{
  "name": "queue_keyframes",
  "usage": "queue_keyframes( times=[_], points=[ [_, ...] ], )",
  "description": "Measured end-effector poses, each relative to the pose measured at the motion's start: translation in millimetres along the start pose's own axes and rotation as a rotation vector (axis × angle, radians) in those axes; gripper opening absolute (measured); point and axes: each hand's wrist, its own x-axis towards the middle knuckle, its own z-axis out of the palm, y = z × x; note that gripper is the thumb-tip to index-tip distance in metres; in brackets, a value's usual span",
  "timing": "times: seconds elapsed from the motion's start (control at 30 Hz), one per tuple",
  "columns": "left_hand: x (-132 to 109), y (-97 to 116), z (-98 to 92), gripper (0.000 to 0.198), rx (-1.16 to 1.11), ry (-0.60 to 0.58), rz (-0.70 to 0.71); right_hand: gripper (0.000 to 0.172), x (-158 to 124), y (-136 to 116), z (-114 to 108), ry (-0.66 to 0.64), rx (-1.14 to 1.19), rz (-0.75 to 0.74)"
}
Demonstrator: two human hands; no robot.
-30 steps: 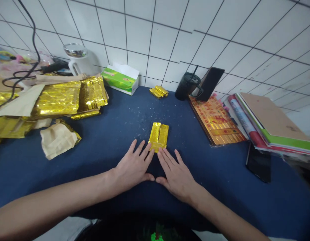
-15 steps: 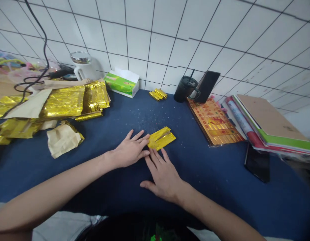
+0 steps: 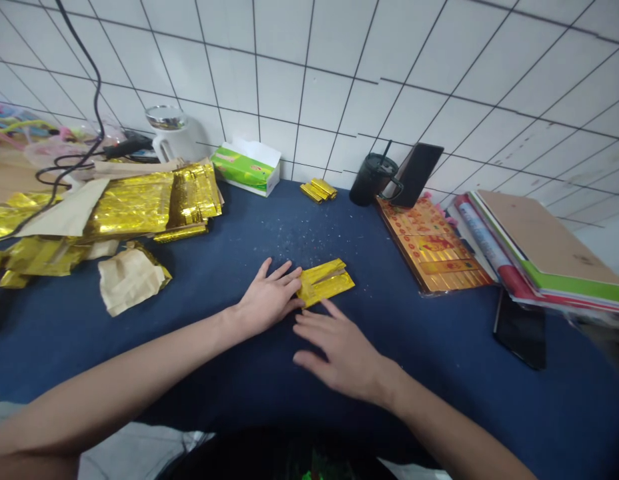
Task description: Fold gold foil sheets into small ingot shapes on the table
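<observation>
A folded sheet of gold foil paper (image 3: 327,283) lies on the blue tabletop in front of me, its two long edges turned in toward a seam along the middle. My left hand (image 3: 269,297) rests at the paper's left end, fingers spread and fingertips touching it; the thumb is near its lower left corner. Just below the paper, my right hand (image 3: 339,347) hovers with fingers apart, holding nothing. Farther back by the wall sit several small rolled gold paper pieces (image 3: 318,190).
Gold foil sheets (image 3: 132,203) and a crumpled piece of paper (image 3: 132,280) lie left, near a green tissue pack (image 3: 247,167) and white mug (image 3: 174,137). A black cup (image 3: 373,179), propped phone (image 3: 417,175), orange packet (image 3: 434,247), stacked folders (image 3: 549,243) and dark phone (image 3: 520,330) are right.
My right hand has drawn back from the paper, down and to the right. My left hand stays at the paper's left end. The whole view has shifted slightly.
</observation>
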Motion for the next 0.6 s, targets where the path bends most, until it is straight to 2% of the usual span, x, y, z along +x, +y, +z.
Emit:
queue_keyframes(
  times=[0.03,0.1,0.13,0.27,0.37,0.5,0.6],
  points=[
    [-0.5,0.4,0.8,0.026,-0.001,0.008,0.002,0.03,3.8,5.1,-5.3,0.088,0.007,0.022],
    [-1.6,1.3,2.2,0.027,-0.008,0.026,-0.003,0.031,13.7,17.3,-10.6,0.233,-0.053,0.042],
    [-2.1,1.7,2.9,0.029,-0.011,0.034,-0.009,0.032,18.8,24.1,-10.2,0.241,-0.107,0.029],
    [-1.9,1.6,4.9,0.033,-0.014,0.044,-0.031,0.036,31.6,47.6,5.1,0.11,-0.296,0.03],
    [-0.6,1.5,5.1,0.036,0.001,0.052,-0.023,0.039,30.2,54.4,16.5,0.028,-0.368,0.06],
    [-3.1,9.4,3.9,0.031,0.084,0.116,0.016,0.042,25.6,50.7,21.3,0.018,-0.421,0.114],
    [-12.4,20.1,4.6,0.032,0.101,0.115,0.083,0.042,25.4,46.7,21.8,0.019,-0.437,0.149]
  ],
)
